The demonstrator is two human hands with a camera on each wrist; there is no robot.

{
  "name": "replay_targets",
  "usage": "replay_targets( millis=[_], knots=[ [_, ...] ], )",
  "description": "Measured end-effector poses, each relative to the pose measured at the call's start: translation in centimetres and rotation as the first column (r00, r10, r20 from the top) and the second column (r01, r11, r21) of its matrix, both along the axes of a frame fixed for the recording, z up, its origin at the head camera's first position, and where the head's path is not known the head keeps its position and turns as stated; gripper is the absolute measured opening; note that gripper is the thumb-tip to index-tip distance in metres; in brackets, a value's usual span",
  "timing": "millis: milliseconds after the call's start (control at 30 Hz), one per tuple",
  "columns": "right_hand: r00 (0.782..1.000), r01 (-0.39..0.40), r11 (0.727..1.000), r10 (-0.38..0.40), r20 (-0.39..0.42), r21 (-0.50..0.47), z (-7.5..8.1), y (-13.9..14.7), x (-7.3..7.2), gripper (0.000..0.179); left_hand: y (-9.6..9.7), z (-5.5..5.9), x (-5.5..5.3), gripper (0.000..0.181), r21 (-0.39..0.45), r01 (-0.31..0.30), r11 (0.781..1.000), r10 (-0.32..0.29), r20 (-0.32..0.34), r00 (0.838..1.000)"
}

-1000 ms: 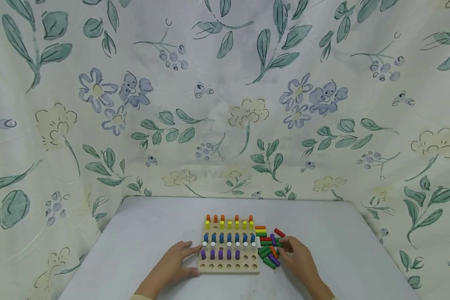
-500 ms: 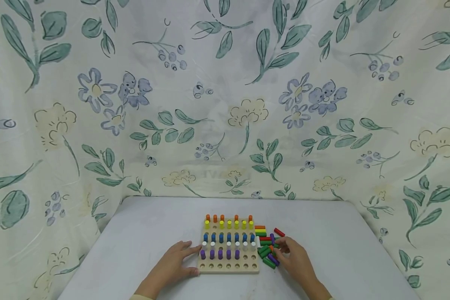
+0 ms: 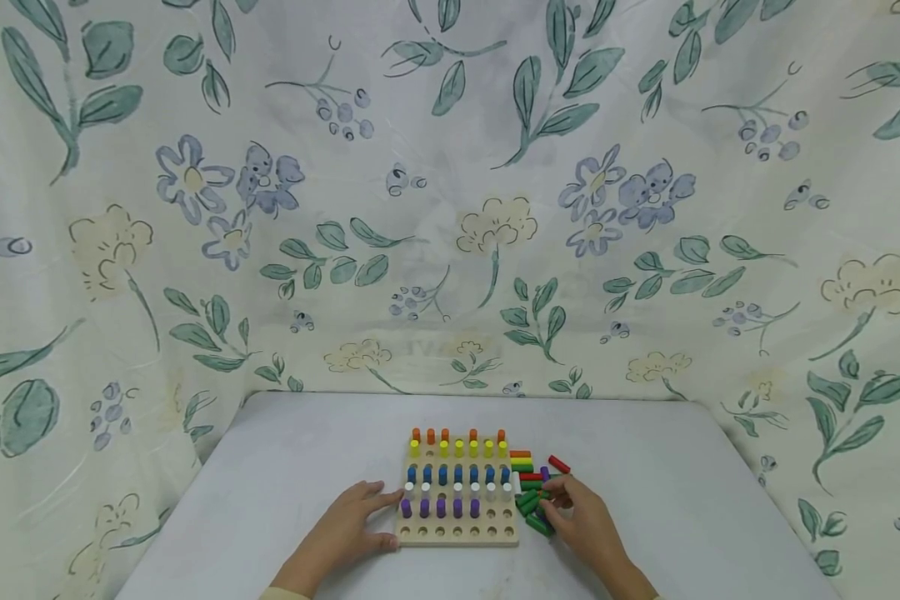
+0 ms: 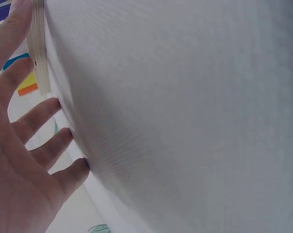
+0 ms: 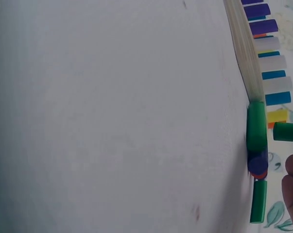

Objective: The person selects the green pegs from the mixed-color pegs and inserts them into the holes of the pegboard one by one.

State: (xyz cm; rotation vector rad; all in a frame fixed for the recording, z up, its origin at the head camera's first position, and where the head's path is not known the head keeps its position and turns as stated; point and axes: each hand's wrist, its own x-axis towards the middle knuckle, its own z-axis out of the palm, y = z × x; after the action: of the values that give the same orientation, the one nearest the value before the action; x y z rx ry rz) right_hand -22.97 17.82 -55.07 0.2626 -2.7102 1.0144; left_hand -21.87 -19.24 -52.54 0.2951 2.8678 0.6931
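Note:
A wooden pegboard lies on the table, with rows of orange, yellow, blue, white and purple pegs standing in it. The front row shows its round holes. At the board's left edge rests my left hand, index fingertip and thumb touching it; the left wrist view shows the other fingers spread and relaxed on the table. My right hand is over the pile of loose pegs to the right of the board. It pinches a green peg, raised just off the pile in the right wrist view; the fingers mostly hide this peg in the head view.
Loose green pegs lie close against the board's right side, with a purple peg among them. Orange, yellow and green pegs are stacked near the back. A red peg lies apart. Behind the white table hangs a floral cloth.
My right hand has shifted left over the loose pegs, covering the orange and purple ones at the front of the pile. My left hand and the board have stayed still.

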Motion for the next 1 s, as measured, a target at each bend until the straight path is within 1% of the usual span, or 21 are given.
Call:
replay_targets(
  millis=[133, 233, 433, 600, 800, 1000],
  knots=[
    [1.0, -0.002, 1.0, 0.002, -0.003, 0.008, 0.2, -0.2, 0.1, 0.019, 0.1, 0.0, -0.2, 0.078, -0.002, 0.009, 1.0, -0.009, -0.019, 1.0],
    [1.0, -0.01, 1.0, 0.01, 0.013, 0.0, 0.3, -0.5, 0.1, 0.019, 0.1, 0.0, -0.2, 0.078, -0.006, 0.007, 1.0, -0.007, -0.019, 1.0],
    [0.998, -0.048, 0.998, 0.049, 0.05, -0.028, 0.2, -1.0, 0.0, 0.018, 0.1, 0.0, -0.1, 0.079, -0.02, 0.005, 1.0, -0.005, -0.022, 1.0],
    [0.994, -0.085, 0.995, 0.088, 0.059, -0.054, 0.2, -1.3, 0.0, 0.018, -0.1, -0.2, -0.1, 0.08, -0.026, 0.008, 1.0, -0.009, -0.03, 1.0],
    [0.993, -0.109, 0.993, 0.111, 0.043, -0.032, 0.1, -1.7, 0.1, 0.02, 0.0, -0.2, 0.0, 0.079, -0.023, 0.008, 1.0, -0.008, -0.037, 0.999],
    [0.992, -0.109, 0.994, 0.11, 0.054, -0.022, 0.2, -2.2, 0.2, 0.02, -0.1, -0.3, 0.0, 0.079, -0.029, 0.008, 1.0, -0.009, -0.047, 0.999]
  ],
)
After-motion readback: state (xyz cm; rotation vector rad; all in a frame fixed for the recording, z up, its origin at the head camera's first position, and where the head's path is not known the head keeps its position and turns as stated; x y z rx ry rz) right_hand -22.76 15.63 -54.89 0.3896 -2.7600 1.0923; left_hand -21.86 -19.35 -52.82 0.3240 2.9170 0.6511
